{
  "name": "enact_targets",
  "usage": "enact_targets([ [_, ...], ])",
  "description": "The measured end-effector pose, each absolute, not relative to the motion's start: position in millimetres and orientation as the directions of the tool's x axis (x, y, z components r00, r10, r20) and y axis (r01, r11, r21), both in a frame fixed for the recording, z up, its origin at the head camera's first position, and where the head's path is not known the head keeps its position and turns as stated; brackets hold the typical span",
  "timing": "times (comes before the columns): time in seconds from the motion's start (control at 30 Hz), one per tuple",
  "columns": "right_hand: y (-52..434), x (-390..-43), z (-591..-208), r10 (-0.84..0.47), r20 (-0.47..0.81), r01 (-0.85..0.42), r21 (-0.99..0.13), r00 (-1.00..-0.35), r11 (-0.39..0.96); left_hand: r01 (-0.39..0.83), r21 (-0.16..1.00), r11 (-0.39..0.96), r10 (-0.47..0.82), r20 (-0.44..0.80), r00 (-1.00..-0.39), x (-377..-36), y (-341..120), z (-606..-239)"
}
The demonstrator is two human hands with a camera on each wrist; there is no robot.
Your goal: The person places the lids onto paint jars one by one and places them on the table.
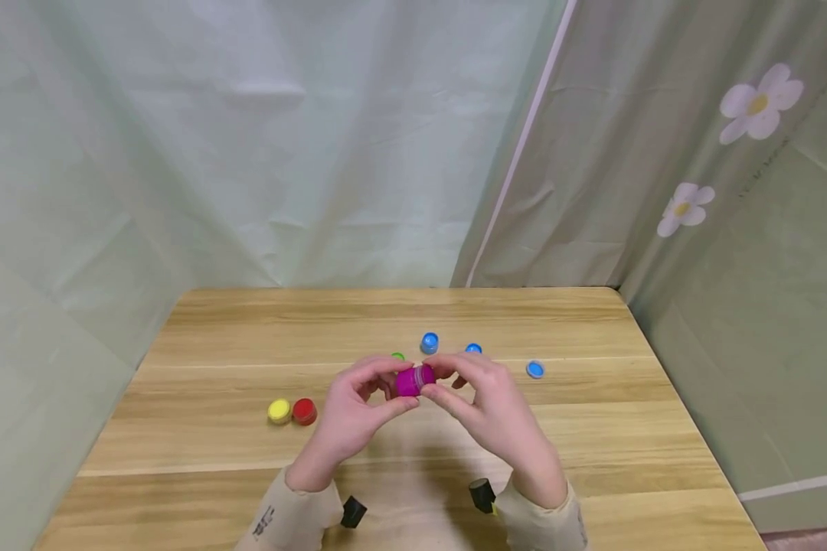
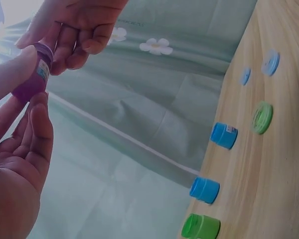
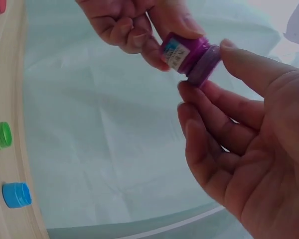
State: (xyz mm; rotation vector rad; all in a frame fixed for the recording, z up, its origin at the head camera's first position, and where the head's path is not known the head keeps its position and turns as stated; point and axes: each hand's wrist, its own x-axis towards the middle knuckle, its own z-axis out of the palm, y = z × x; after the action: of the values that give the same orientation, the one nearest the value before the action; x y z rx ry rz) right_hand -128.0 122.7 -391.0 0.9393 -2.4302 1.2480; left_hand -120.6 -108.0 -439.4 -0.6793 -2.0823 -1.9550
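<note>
Above the middle of the table, my left hand [image 1: 358, 413] pinches a small purple jar [image 1: 408, 382] between thumb and fingers. The jar is tilted on its side, and a pale label [image 3: 176, 54] shows on its wall. My right hand [image 1: 492, 409] pinches the purple lid [image 3: 205, 65] at the jar's mouth with thumb and fingertips. Threads show between lid and jar in the right wrist view; how firmly the lid sits I cannot tell. Behind the hands, a green jar [image 2: 202, 227] and two blue jars [image 2: 205, 189] stand uncovered on the table.
Left of my hands, a yellow-topped jar [image 1: 279, 412] and a red-topped jar [image 1: 305, 412] stand side by side on the wooden table [image 1: 200, 459]. A blue lid [image 1: 535, 370] lies to the right. A green lid [image 2: 262, 118] shows in the left wrist view. Curtains hang behind.
</note>
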Motion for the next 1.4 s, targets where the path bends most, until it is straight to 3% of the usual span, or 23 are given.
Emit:
enact_targets([
  [0.27, 124.4, -129.6, -392.0, -0.512, 0.557, -0.752, -0.555, -0.654, 0.357, 0.4, 0.916, 0.02, 0.209, 0.387, -0.898, -119.7, -110.5, -435.9],
  [0.57, 127.0, -133.0, -392.1, -0.577, 0.627, -0.851, -0.424, -0.523, 0.311, 0.401, 0.916, -0.019, 0.318, 0.386, -0.866, -122.6, -114.8, -437.6],
  [0.83, 125.5, -134.3, -390.9, -0.528, 0.675, -0.856, -0.429, -0.515, 0.287, 0.341, 0.938, -0.068, 0.421, 0.337, -0.843, -118.7, -109.9, -436.7],
  [1.07, 128.6, -132.6, -390.1, -0.556, 0.658, -0.859, -0.436, -0.507, 0.268, 0.299, 0.931, -0.209, 0.388, 0.359, -0.849, -120.0, -113.3, -440.3],
  [1.4, 122.5, -134.7, -393.8, -0.55, 0.673, -0.869, -0.398, -0.494, 0.294, 0.279, 0.926, -0.254, 0.369, 0.36, -0.857, -120.4, -114.2, -440.0],
])
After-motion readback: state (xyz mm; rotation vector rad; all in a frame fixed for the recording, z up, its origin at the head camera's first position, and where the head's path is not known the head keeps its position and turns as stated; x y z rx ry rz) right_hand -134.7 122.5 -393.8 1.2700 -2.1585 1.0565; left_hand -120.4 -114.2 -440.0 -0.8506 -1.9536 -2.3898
